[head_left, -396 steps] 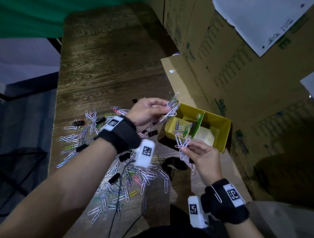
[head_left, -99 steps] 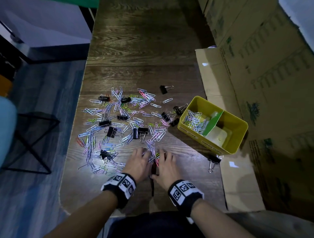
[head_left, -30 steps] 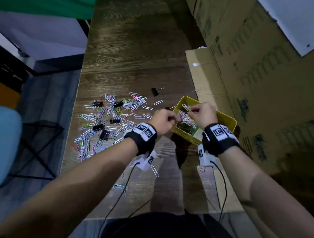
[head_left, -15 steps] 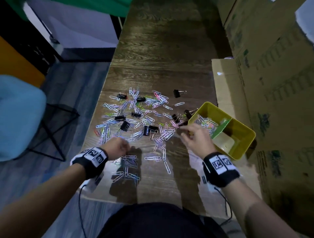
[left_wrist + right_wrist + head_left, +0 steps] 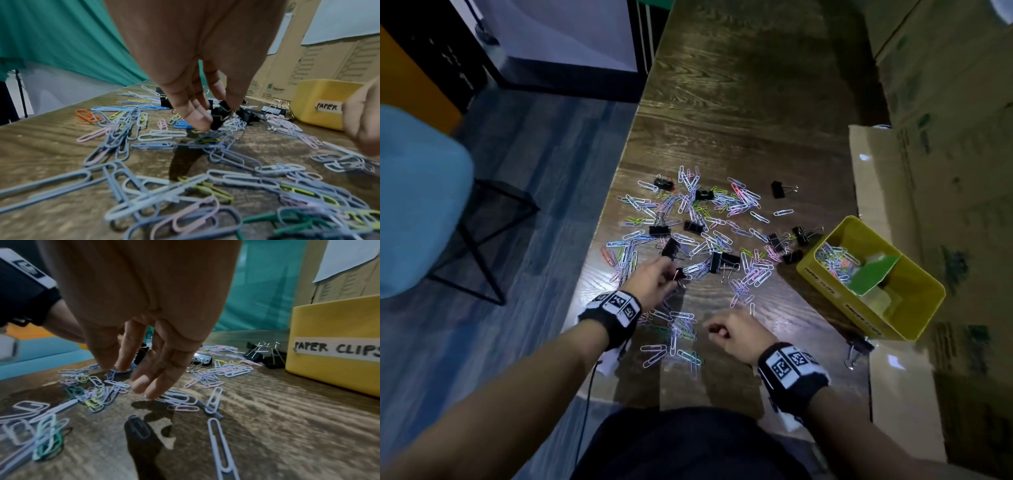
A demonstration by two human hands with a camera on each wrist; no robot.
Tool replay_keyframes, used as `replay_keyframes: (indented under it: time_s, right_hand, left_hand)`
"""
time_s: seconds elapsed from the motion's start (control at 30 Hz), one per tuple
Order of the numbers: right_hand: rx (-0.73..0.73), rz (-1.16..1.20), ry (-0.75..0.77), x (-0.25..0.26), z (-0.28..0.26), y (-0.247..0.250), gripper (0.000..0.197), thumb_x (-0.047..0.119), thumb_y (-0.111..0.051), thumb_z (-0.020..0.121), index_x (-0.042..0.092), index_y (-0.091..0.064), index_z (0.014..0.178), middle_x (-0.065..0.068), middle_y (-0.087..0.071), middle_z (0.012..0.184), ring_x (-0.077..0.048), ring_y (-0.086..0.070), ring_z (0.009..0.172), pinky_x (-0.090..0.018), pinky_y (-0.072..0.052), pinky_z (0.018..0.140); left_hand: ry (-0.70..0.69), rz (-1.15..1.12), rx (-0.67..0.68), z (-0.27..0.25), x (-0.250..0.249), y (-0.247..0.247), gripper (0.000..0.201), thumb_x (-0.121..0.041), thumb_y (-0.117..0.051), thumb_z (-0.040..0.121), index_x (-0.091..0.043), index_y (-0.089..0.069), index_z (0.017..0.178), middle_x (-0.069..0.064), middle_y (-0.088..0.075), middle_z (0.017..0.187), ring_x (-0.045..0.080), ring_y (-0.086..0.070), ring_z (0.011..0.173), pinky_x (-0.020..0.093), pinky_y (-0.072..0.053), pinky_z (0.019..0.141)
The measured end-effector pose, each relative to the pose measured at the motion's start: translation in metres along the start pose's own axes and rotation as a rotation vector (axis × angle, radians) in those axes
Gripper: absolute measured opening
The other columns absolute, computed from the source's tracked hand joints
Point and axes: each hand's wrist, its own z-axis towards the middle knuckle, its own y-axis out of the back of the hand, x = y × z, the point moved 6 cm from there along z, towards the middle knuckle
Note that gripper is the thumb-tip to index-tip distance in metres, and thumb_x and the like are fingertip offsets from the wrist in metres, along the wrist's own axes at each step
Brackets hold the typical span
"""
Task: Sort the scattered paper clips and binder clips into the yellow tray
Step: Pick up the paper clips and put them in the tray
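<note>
Dark wood-grain tabletop (image 5: 739, 113), cardboard sheets (image 5: 945, 164) along right edge. Scattered across centre: pastel wire paper clips (image 5: 743, 202) mixed with black metal binder clips (image 5: 777, 189). Yellow plastic tray (image 5: 924, 308) at right, divided by green partition (image 5: 873, 277); near compartment holding paper clips, label reading "PAPER CLIPS" on side. Left hand (image 5: 654, 279) low over pile, fingers (image 5: 197, 118) pinching one small black binder clip (image 5: 220, 112). Right hand (image 5: 732, 334) just above tabletop, fingers (image 5: 152, 386) loosely curled, holding nothing.
</note>
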Motion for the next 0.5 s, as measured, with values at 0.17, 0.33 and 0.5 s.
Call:
replay_keyframes:
  time_s: [0.17, 0.33, 0.5]
  right_hand:
    - [-0.021, 0.016, 0.007, 0.01, 0.009, -0.009, 0.03, 0.018, -0.055, 0.093, 0.022, -0.061, 0.122, -0.002, -0.063, 0.117, -0.015, -0.06, 0.102, -0.023, -0.044, 0.094]
    - [-0.22, -0.108, -0.159, -0.008, 0.0, 0.0, 0.025, 0.041, -0.058, 0.088, 0.028, -0.06, 0.11, 0.0, -0.061, 0.114, -0.017, -0.062, 0.093, -0.036, -0.055, 0.081]
    - [-0.364, -0.125, -0.465, -0.044, -0.021, 0.006, 0.071, 0.067, -0.055, 0.078, 0.019, -0.034, 0.125, -0.009, -0.041, 0.127, -0.025, -0.043, 0.117, -0.037, -0.048, 0.085]
  left_hand:
    - [0.007, -0.182, 0.069, 0.005, 0.006, 0.001, 0.035, -0.017, -0.059, 0.088, -0.022, -0.05, 0.121, -0.005, -0.06, 0.109, 0.009, -0.059, 0.095, 0.027, -0.048, 0.084]
    - [0.004, -0.031, -0.156, -0.01, 0.031, 0.024, 0.021, -0.005, -0.055, 0.085, -0.015, -0.06, 0.104, 0.006, -0.06, 0.1, 0.022, -0.06, 0.086, 0.039, -0.053, 0.08]
    - [0.227, 0.28, 0.002, -0.057, 0.059, -0.002, 0.037, -0.04, -0.059, 0.084, -0.014, -0.045, 0.107, 0.011, -0.045, 0.105, 0.035, -0.058, 0.087, 0.043, -0.05, 0.074]
